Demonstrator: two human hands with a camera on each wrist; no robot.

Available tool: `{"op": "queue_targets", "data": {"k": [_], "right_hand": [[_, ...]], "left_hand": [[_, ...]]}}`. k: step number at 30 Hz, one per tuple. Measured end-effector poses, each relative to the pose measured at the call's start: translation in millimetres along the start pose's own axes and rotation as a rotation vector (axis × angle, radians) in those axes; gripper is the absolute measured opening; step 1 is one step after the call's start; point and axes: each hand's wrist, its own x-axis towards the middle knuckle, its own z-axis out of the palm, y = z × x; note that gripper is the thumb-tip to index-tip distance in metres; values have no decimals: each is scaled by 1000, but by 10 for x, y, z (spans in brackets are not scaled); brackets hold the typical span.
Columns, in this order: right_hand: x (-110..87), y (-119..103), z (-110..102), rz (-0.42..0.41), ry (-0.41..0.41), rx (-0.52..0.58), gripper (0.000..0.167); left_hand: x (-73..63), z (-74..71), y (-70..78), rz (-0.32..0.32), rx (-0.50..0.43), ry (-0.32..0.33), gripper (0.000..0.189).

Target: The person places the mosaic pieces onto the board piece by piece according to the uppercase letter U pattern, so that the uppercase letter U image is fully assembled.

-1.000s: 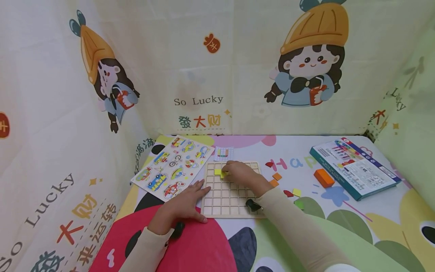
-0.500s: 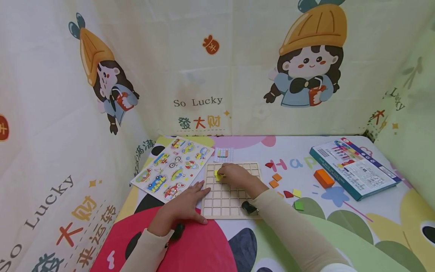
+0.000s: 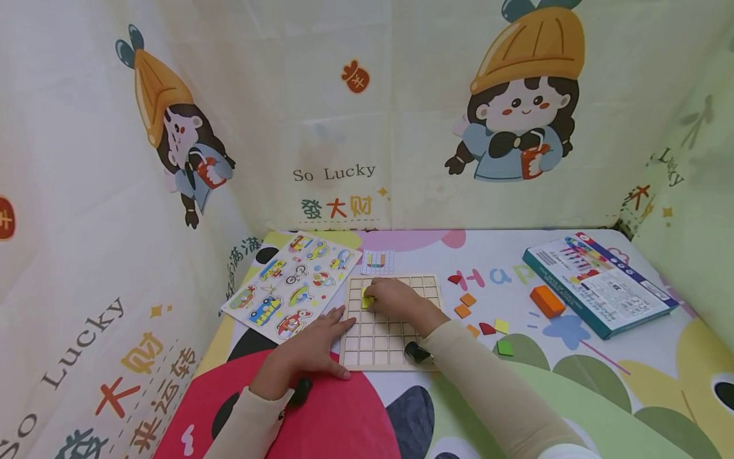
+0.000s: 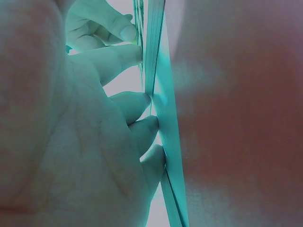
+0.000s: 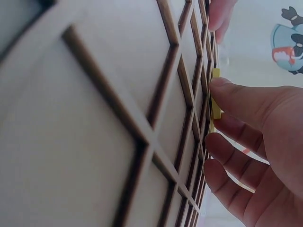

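A wooden grid board [image 3: 381, 344] lies flat on the table in the head view. At its upper left, my right hand [image 3: 398, 301] pinches a small yellow square tile [image 3: 366, 301] between thumb and fingers. Seen from the right wrist, the yellow tile [image 5: 216, 101] stands at the grid's surface, with the thumb on it. Part of the tile is covered by the fingers. My left hand [image 3: 312, 344] rests at the board's left edge, and its fingertips [image 4: 147, 100] touch the wooden rim in the left wrist view. Thumb and fingers are spread.
Orange tiles [image 3: 462, 311], a red piece [image 3: 487, 328], a yellow tile [image 3: 501, 326] and a green tile [image 3: 504, 347] lie right of the board. Beyond them are an orange block [image 3: 547, 301] and a box [image 3: 599, 284]. A sticker sheet [image 3: 292, 285] and pattern card [image 3: 378, 262] lie behind.
My right hand has shifted slightly left with the yellow tile, over the board's upper-left cells. The left hand has stayed in place.
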Motion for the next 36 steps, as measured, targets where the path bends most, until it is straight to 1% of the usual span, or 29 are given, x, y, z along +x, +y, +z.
{"op": "queue_targets", "data": {"k": [7, 16, 22, 31, 36], "right_hand": [[2, -4, 26, -2, 1, -9, 22], [-25, -16, 26, -22, 23, -22, 23], [-27, -26, 28, -6, 12, -13, 24], [-17, -11, 64, 13, 9, -42, 26], [-16, 2, 84, 30, 2, -29, 28]], "left_hand": [[3, 9, -10, -1, 8, 4, 107], [6, 6, 1, 2, 18, 9, 108], [4, 14, -3, 6, 14, 13, 108], [4, 44, -20, -3, 14, 16, 109], [6, 57, -30, -9, 3, 12, 109]]}}
